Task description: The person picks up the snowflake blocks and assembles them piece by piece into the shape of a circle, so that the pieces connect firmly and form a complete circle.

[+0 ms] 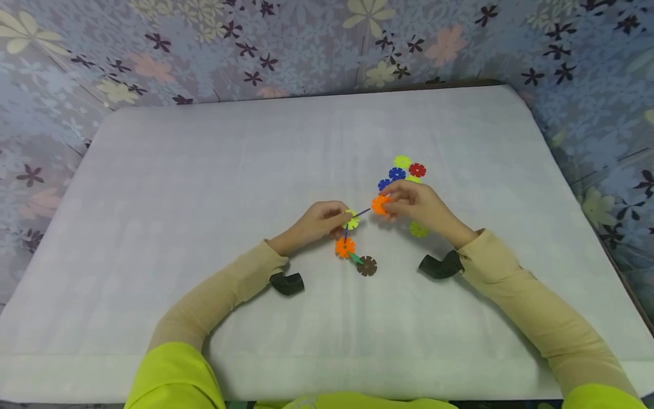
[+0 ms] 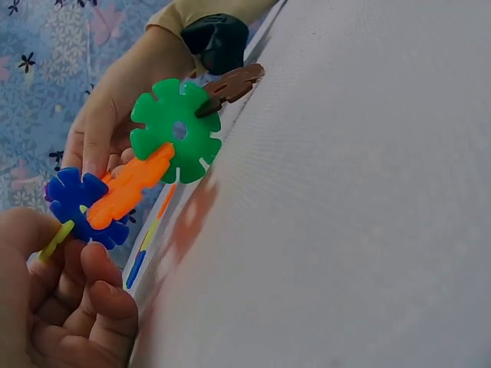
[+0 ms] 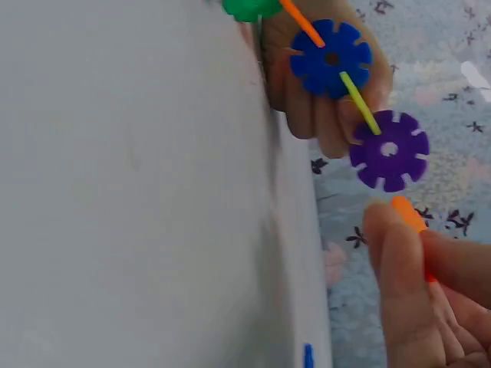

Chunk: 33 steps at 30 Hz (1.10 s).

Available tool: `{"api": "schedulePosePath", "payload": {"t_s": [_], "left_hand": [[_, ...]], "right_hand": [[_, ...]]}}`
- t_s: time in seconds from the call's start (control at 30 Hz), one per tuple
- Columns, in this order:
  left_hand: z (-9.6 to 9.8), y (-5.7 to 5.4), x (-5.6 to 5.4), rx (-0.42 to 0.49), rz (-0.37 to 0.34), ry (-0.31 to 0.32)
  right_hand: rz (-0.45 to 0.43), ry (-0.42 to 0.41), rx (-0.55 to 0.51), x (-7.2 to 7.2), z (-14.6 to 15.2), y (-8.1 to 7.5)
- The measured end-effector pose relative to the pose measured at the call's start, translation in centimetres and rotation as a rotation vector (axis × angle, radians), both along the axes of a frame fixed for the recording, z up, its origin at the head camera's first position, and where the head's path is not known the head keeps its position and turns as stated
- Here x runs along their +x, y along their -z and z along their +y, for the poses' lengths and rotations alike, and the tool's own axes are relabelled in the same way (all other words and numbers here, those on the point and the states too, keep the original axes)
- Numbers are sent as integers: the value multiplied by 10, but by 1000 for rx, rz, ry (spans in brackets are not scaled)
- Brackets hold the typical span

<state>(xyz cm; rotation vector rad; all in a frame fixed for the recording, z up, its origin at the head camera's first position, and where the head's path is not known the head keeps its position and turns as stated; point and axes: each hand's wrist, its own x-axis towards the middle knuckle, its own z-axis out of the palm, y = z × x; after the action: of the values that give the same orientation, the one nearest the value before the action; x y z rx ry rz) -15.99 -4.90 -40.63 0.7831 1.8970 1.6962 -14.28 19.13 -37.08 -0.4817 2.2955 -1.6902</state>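
watching remotely, i see the left hand pinch a yellow-green notched plastic disc, likely leaving the linked purple notched plastic disc free; just beside that, above the white surface, the right hand pinches an orange notched plastic disc, probably keeping slots exposed.

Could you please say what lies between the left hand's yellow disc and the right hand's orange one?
The purple disc, slotted onto the yellow disc, lies there, as the right wrist view shows.
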Motion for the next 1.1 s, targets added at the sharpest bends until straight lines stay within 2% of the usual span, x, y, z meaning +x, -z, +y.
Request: {"api": "schedulePosePath", "payload": {"t_s": [0.1, 0.23, 0.53, 0.83, 0.97, 1.1], "left_hand": [[0, 1, -1, -3, 12, 16], [0, -1, 0, -21, 20, 16], [-1, -1, -1, -27, 38, 30], [-1, 2, 0, -66, 64, 20], [-1, 2, 1, -67, 27, -5], [0, -1, 1, -24, -60, -39]], "right_hand": [[-67, 0, -73, 1, -1, 5], [-104, 7, -153, 1, -3, 11], [-119, -11, -280, 4, -8, 21], [-86, 30, -327, 12, -14, 25], [-54, 40, -318, 12, -16, 27], [-46, 38, -283, 10, -15, 27]]}}
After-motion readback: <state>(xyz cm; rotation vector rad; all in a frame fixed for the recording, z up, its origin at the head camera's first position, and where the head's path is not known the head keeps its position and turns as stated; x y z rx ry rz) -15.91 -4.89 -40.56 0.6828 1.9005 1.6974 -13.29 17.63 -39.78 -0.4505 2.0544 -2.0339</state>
